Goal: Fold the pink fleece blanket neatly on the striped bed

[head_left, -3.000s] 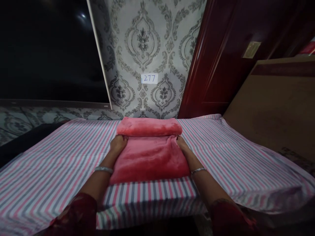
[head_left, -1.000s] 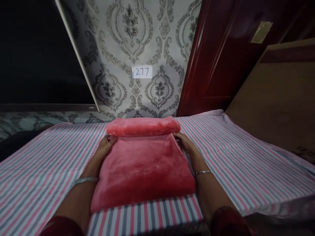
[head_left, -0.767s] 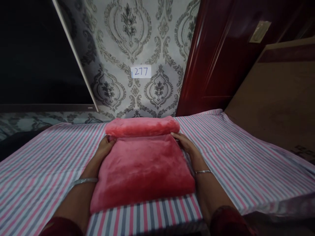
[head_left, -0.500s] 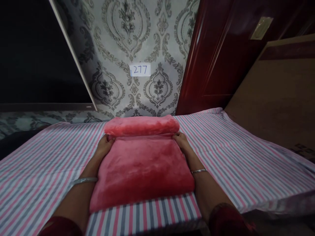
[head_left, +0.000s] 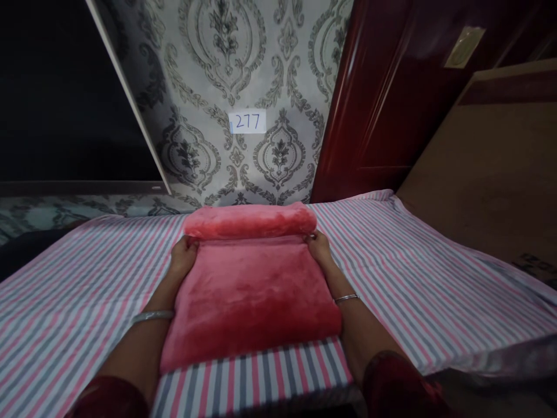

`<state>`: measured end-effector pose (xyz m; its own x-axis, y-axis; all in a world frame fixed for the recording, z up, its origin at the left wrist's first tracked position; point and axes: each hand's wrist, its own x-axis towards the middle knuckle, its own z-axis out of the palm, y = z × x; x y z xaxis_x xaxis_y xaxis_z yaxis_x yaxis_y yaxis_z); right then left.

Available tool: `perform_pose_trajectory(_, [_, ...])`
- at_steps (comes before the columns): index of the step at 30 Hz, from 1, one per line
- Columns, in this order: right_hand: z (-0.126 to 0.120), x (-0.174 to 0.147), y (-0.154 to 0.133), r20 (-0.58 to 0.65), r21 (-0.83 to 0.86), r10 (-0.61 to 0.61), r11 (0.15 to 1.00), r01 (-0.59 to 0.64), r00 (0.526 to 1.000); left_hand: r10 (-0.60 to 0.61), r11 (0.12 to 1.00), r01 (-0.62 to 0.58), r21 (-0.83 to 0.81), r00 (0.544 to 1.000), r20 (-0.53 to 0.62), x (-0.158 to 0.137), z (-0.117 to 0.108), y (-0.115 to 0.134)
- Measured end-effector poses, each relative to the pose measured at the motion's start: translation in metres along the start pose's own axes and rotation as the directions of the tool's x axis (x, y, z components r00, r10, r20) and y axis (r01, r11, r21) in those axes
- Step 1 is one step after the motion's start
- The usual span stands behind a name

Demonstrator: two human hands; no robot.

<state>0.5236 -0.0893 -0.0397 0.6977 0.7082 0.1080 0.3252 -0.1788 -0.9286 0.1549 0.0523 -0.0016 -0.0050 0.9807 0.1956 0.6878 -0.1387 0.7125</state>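
Observation:
A plush pinkish-red blanket [head_left: 256, 290] lies lengthwise in front of me, its far end doubled into a thick roll or fold near the wall. My left hand [head_left: 184, 253] grips the blanket's left edge just below that roll, fingers closed on the fabric. On the opposite edge, at about the same height, my right hand [head_left: 318, 246] pinches the cloth, with the thumb and fingertips together. Both forearms run along the blanket's sides, a bangle on each wrist. The near end of the blanket reaches almost to the table's front edge.
A striped cloth [head_left: 391, 261] covers the table. Behind it stands a patterned wall with a paper label [head_left: 247, 121] reading 277. A dark screen [head_left: 73, 93] is at left; a red wooden door [head_left: 374, 104] and a large cardboard box [head_left: 487, 174] are at right.
Both hands keep their hold at the blanket's edges and have shifted only slightly. The blanket and its roll look almost the same.

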Motion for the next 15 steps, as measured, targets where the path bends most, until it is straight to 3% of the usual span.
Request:
perform_pose_trajectory(10, [-0.009,-0.024,-0.008,0.098,0.251,-0.006,0.968,-0.019,0.995,-0.097,0.971,0.126,-0.204,0.984,0.146,-0.017,-0.014,0.011])
perform_pose_trajectory(15, [-0.041,-0.060,-0.005,0.291,0.476,0.064,0.856,-0.202,0.955,-0.150,0.882,0.243,-0.403,0.957,0.250,-0.052,-0.039,0.007])
